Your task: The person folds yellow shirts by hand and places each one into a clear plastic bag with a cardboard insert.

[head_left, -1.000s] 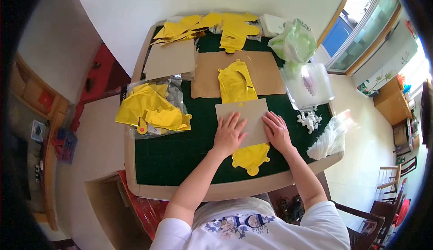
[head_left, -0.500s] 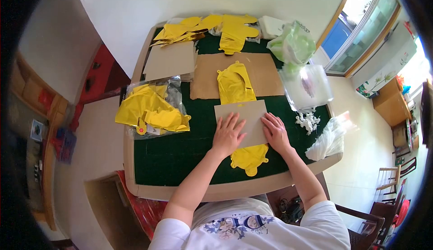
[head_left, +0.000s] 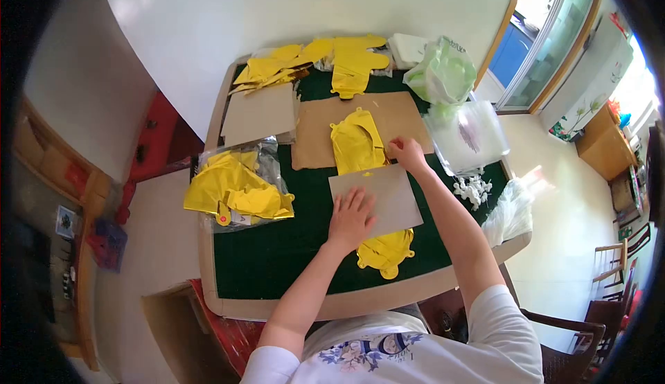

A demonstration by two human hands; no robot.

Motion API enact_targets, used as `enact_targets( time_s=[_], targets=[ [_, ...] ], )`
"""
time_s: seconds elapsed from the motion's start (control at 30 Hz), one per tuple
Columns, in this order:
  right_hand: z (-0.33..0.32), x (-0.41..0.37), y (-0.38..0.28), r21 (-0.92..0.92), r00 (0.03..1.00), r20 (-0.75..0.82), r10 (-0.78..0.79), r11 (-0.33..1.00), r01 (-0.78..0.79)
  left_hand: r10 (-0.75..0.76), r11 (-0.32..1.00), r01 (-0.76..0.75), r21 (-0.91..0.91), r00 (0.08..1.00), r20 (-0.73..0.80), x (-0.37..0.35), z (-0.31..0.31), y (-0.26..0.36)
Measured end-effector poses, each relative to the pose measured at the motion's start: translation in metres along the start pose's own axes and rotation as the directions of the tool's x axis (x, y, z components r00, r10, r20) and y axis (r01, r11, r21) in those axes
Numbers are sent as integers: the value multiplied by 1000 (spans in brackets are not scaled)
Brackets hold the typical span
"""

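A flat yellow foil balloon [head_left: 357, 141] lies lengthwise on the table, with a grey-beige cardboard sheet [head_left: 391, 200] across its middle. Its lower end shows below the sheet, folded and tabbed. My left hand [head_left: 352, 219] rests flat on the left part of the cardboard, fingers spread. Just above the sheet's top edge, my right hand [head_left: 407, 154] is beside the balloon's right edge, over brown cardboard [head_left: 409, 117]. Its fingers are curled together; whatever is between them is hidden.
More yellow foil [head_left: 239, 183] lies on a clear bag at left. Behind are a cardboard stack [head_left: 260, 115] and piled yellow foil [head_left: 353, 58]. To the right stand a green-white plastic bag [head_left: 443, 72], clear plastic sleeves [head_left: 467, 138], white bits [head_left: 473, 189] and a white bundle [head_left: 509, 211].
My right hand has lifted off the cardboard and moved up to the balloon's right edge, its fingers closing. My left hand stays on the cardboard, which now sits slightly turned. The view has shifted a little.
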State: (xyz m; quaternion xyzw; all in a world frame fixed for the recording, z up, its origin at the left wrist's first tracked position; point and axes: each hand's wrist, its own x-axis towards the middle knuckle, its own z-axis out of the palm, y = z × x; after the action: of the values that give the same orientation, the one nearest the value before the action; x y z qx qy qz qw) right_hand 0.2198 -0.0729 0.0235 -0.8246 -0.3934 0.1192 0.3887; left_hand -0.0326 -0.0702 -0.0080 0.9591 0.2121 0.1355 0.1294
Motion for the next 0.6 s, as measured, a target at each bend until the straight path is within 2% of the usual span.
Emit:
enact_targets(
  time_s=[0.1,0.2,0.4,0.5,0.6],
  targets=[
    [18,38,-3,-134,986,43,161,979,-154,5,1000,-5,4,1000,4,1,-4,2],
    [20,47,-12,-147,966,74,247,961,-235,-20,1000,19,15,997,74,1,-11,4],
    [42,77,19,-45,956,74,285,958,-283,15,1000,-15,-23,1000,-25,0,-6,2],
    [49,92,36,113,931,171,321,933,-343,-2,1000,2,-2,1000,12,1,-8,3],
    [32,81,15,41,911,266,316,940,-338,-13,1000,13,2,999,29,1,-10,4]
  ],
)
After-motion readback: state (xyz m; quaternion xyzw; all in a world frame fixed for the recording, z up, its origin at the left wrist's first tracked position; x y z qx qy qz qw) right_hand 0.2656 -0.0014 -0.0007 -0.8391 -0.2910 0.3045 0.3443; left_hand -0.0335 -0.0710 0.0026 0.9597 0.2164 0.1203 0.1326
